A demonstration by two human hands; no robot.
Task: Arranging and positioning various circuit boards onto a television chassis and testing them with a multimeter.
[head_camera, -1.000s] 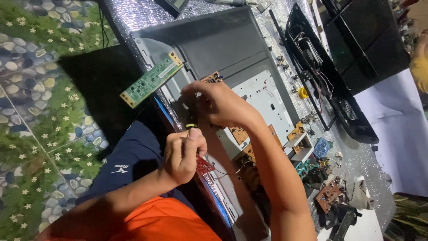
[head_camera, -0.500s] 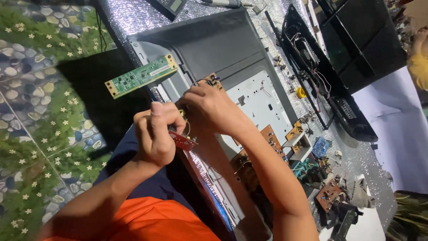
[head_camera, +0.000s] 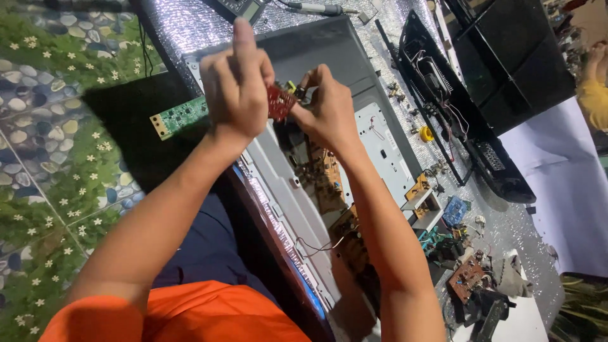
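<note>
While both hands pinch it, left hand (head_camera: 235, 88) and right hand (head_camera: 329, 111) grip a red board (head_camera: 278, 101).

I am in an electronics repair workshop. My worktop (head_camera: 190, 25) is covered in silver foil sheeting, and an opened flat-screen television chassis (head_camera: 329, 50) lies on it. Loose circuit boards (head_camera: 465, 278) and small parts are scattered at the near right. A black television back cover (head_camera: 468, 120) lies to the right, a multimeter (head_camera: 244, 7) at the far edge.
</note>
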